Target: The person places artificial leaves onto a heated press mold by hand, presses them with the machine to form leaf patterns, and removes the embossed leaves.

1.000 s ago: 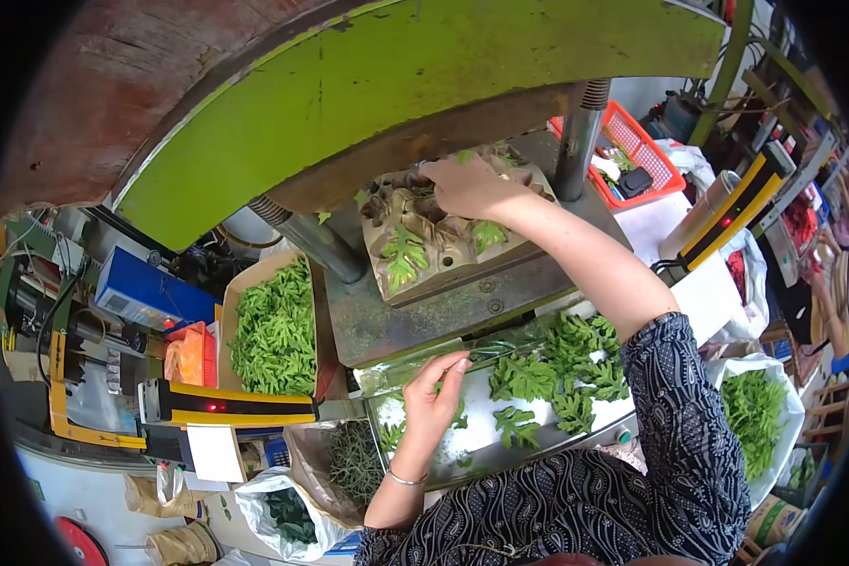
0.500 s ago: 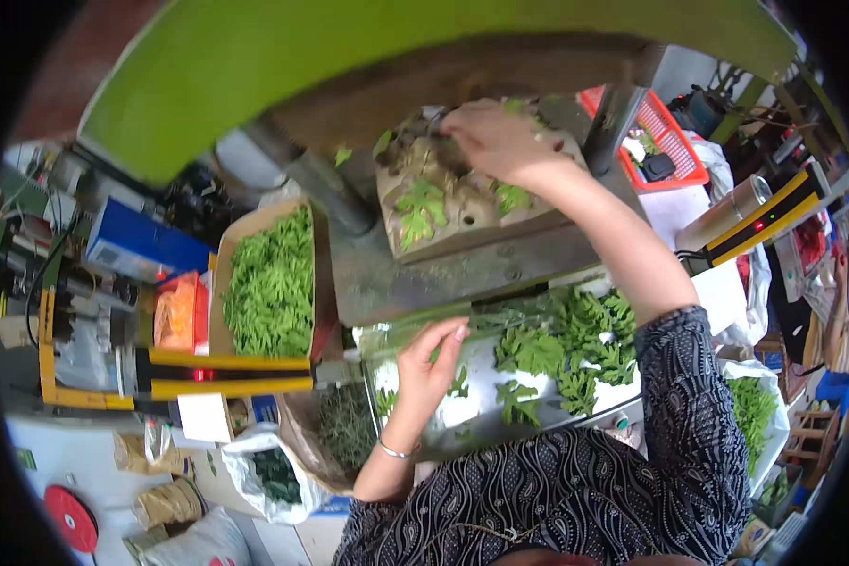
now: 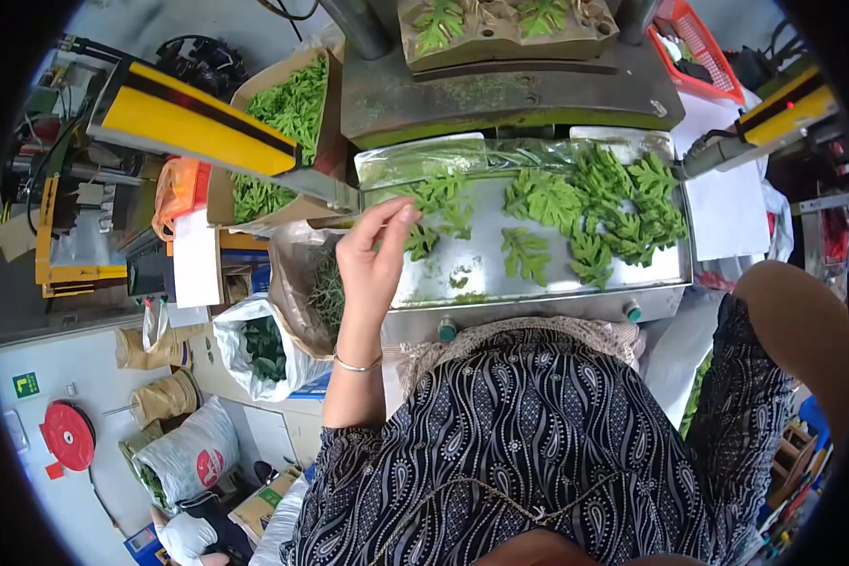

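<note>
My left hand (image 3: 370, 259) is raised over the left end of a metal tray (image 3: 481, 255), thumb and fingertips pinched together; whatever lies between them is hidden. Beside its fingertips are green lobed leaves (image 3: 446, 203) on the tray. A single leaf (image 3: 524, 255) lies flat near the tray's middle, and a heap of similar leaves (image 3: 632, 212) covers its right part. My right forearm (image 3: 797, 330) is bent up close to the camera at the right edge, and its hand is out of view. Behind the tray, a brown mould block (image 3: 509, 49) carries two leaves (image 3: 543, 17).
Yellow-and-black guard bars (image 3: 198, 118) flank the machine. A cardboard box (image 3: 323, 104) of leaves stands at left, above a white bag (image 3: 236, 330) of dark leaves. A red basket (image 3: 698, 47) sits at back right. Green buttons (image 3: 446, 329) are on the tray's front.
My right hand has left the mould block and gone out of view, its arm now raised at the right. The view has shifted downward. My left hand stays by the tray's left end.
</note>
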`<state>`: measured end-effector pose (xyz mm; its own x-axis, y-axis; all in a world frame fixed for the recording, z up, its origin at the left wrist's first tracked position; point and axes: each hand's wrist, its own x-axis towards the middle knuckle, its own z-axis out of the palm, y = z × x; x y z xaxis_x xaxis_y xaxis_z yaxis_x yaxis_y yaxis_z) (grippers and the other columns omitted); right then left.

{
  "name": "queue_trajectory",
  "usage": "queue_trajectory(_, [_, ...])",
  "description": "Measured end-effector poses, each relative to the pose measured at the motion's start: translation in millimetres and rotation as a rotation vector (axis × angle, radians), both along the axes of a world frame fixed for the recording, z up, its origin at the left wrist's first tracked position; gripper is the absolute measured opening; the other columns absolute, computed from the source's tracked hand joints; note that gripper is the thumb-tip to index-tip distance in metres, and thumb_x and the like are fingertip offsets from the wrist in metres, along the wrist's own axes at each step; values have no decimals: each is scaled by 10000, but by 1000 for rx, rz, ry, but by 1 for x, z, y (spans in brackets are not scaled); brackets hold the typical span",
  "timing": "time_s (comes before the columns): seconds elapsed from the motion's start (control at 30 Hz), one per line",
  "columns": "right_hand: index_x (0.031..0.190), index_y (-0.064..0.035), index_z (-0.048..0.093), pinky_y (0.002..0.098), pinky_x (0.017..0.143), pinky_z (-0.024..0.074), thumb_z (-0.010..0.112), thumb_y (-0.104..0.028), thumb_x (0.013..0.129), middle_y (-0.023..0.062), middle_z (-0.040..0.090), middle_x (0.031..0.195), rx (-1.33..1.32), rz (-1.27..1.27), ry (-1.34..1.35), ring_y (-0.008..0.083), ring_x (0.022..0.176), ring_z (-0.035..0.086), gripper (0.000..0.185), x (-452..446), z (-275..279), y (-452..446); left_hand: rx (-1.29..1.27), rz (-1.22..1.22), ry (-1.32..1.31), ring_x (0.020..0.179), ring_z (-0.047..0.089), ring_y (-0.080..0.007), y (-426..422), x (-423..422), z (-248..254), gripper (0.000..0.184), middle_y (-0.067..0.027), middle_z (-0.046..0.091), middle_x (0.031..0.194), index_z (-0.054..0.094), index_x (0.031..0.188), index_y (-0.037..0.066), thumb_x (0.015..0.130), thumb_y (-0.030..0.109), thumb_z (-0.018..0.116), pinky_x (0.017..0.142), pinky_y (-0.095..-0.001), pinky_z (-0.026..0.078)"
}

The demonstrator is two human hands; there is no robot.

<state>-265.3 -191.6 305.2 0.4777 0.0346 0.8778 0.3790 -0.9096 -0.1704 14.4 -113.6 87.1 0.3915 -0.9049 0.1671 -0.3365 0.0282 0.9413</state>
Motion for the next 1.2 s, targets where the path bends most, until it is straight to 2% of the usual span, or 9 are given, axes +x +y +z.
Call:
queue_trajectory(0.27, [914, 1, 626, 259, 670, 478, 499, -7, 856, 94, 642, 842, -23, 82, 9, 174, 733, 574, 140, -9, 8, 32, 6, 121, 10, 688, 573, -103, 35, 12, -17, 159, -70, 679, 828, 664, 1002, -6, 865, 45, 599, 642, -187, 452])
queue_trajectory(0.4, [922, -1, 622, 259, 671, 475, 496, -7, 858, 96, 639, 845, -10, 94, 15, 172, 733, 573, 141, -14, 7, 36, -28, 85, -274, 669, 555, -114, 32, 20, -47, 132, -60, 664, 860, 669, 951, 10, 829, 26, 621, 601, -199, 433])
queue_trajectory(0.5, [927, -2, 619, 259, 671, 474, 494, -7, 860, 97, 636, 847, 17, 133, 20, 171, 732, 573, 142, -10, -1, 41, 44, 64, -328, 717, 588, -168, 29, 17, -48, 131, -67, 660, 884, 665, 931, 18, 808, 27, 624, 649, -232, 464])
queue_trajectory(0.67, [937, -4, 614, 259, 672, 471, 490, -7, 862, 99, 633, 850, 116, 179, -18, 170, 732, 573, 144, -5, -13, 35, -38, -86, -628, 828, 588, -251, 2, 6, -47, 184, -81, 651, 989, 660, 959, 32, 779, 63, 629, 729, -328, 491])
queue_trajectory(0.77, [942, -5, 611, 259, 673, 469, 488, -8, 864, 100, 630, 853, 266, 182, -28, 169, 731, 573, 145, 0, -28, 30, -138, -158, -807, 844, 584, -263, -32, 3, -46, 171, -93, 632, 972, 650, 929, 32, 765, 77, 629, 726, -340, 495])
queue_trajectory(0.9, [950, -6, 607, 260, 673, 467, 486, -8, 866, 101, 627, 855, 706, 196, -20, 167, 731, 573, 147, 20, -78, 22, 7, -109, -1086, 832, 576, -278, -69, 10, -74, 128, -104, 608, 917, 638, 865, 34, 744, 69, 616, 704, -352, 490])
queue_trajectory(1.0, [955, -7, 604, 260, 674, 465, 484, -8, 867, 102, 625, 858, 1045, 278, -41, 166, 730, 573, 149, 43, -111, 13, 146, -165, -1101, 826, 571, -282, -7, 19, -95, 122, -110, 599, 900, 633, 851, 38, 735, 70, 611, 686, -357, 485])
queue_trajectory(1.07, [959, -8, 601, 260, 674, 464, 482, -8, 869, 103, 623, 859, 1087, 335, -22, 165, 730, 573, 150, 51, -115, 14, -23, -151, -1117, 820, 567, -287, -72, 10, -97, 116, -115, 589, 882, 628, 836, 41, 727, 71, 606, 668, -363, 481])
queue_trajectory(1.2, [966, -10, 597, 260, 674, 462, 479, -8, 871, 105, 620, 862, 1152, 433, -60, 164, 729, 573, 152, 63, -119, 8, 40, -168, -1137, 814, 568, -286, -72, 13, -91, 128, -116, 593, 875, 628, 851, 42, 729, 68, 598, 654, -369, 476])
